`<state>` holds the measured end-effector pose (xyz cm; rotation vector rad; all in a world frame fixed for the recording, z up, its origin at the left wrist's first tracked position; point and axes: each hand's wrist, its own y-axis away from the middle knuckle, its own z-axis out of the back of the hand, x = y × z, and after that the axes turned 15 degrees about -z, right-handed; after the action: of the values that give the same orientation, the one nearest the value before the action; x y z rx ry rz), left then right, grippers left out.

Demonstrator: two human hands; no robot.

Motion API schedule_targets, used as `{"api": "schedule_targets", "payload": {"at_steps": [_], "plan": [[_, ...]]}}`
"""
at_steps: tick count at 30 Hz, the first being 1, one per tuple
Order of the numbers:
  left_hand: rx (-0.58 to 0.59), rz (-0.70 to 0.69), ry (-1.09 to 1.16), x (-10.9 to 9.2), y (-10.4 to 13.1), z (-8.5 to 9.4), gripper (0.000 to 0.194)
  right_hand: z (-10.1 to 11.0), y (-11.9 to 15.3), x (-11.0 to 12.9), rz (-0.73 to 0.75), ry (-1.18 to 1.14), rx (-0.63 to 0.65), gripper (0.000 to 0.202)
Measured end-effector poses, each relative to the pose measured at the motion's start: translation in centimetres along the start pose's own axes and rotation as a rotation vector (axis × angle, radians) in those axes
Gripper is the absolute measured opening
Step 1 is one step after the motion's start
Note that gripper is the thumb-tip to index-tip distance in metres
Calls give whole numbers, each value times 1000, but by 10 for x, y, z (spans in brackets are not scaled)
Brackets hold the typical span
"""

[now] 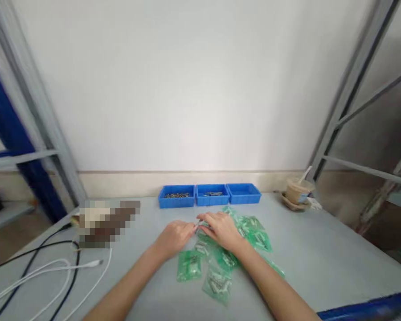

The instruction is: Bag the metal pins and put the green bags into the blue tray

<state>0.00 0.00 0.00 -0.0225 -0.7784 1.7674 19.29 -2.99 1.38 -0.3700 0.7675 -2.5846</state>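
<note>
My left hand [176, 236] is closed, its fingertips pinched at a small pale item too small to make out. My right hand [221, 228] meets it from the right, thumb and fingers closing on the same spot. Beneath and around my right hand lie several green-clear plastic bags [259, 238] with small metal parts inside. Nearer the front are a green bag [189, 265] and a clearer bag [218, 285] of metal pieces. Behind my hands stand a left blue bin [177, 203] and a middle blue bin [213, 199] with screw-like parts, and a right blue bin [243, 197] showing no parts.
A cup with a straw [297, 191] stands in a brown holder at the back right. White cables [67, 267] and black cables lie on the left, beside a blurred object [103, 223]. Metal frames flank the grey table [307, 258], with a wall behind.
</note>
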Motion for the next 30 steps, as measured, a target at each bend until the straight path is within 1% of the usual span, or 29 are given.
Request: {"api": "schedule_targets", "payload": {"at_steps": [2, 5, 9, 13, 18, 24, 26, 30], "plan": [[11, 2, 8, -1, 1, 1, 47, 0, 0, -1, 47, 48, 27, 23], [13, 24, 20, -2, 1, 2, 46, 2, -1, -2, 75, 87, 61, 24], [17, 61, 33, -1, 0, 3, 41, 6, -1, 1, 48, 74, 113, 25], [43, 52, 6, 0, 1, 3, 44, 5, -1, 6, 33, 77, 175, 22], [24, 61, 27, 0, 2, 4, 43, 1, 1, 7, -4, 45, 172, 21], [57, 112, 100, -1, 1, 6, 36, 3, -1, 7, -8, 22, 198, 27], [67, 127, 108, -1, 1, 5, 38, 2, -1, 7, -16, 14, 181, 27], [51, 203, 125, -2, 1, 3, 40, -4, 3, 9, -36, -49, 127, 25]]}}
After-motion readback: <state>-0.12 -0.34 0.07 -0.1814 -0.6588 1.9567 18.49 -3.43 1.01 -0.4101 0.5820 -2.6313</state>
